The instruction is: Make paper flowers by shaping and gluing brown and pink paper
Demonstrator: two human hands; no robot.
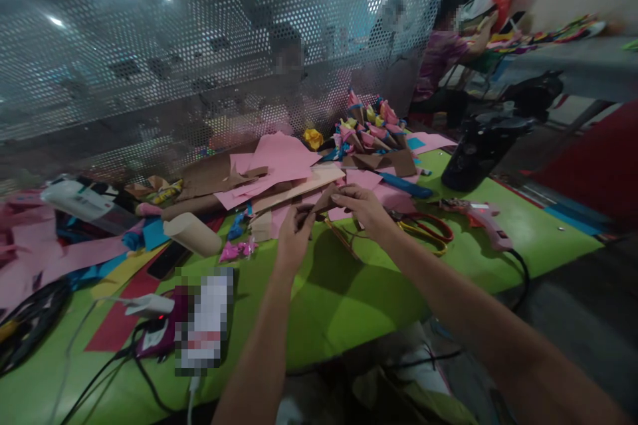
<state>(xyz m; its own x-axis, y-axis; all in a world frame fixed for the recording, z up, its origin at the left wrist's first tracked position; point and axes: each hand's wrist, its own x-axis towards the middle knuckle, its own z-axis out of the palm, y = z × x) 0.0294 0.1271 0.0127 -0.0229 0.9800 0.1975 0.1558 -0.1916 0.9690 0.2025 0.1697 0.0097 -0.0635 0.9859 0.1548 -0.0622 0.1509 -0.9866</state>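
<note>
Both my hands are raised over the green table (349, 319), pinching a small piece of brown paper (325, 201) between them. My left hand (294, 236) is closed on its near left end. The fingers of my right hand (363, 207) grip the other end at the upper right. Just below the hands lies a thin yellowish strip (341, 239). To the right of my right hand are scissors with red and yellow handles (431, 229). Pink paper sheets (279, 163) and brown paper (204, 182) are piled behind the hands.
A pink glue gun (491, 226) and a black cup (478, 153) stand at the right. Pink paper cones (373, 129) are heaped by the perforated metal panel (199, 73). At the left lie a cardboard tube (192, 234), a phone (207, 319) and cables. Another person (441, 56) sits beyond.
</note>
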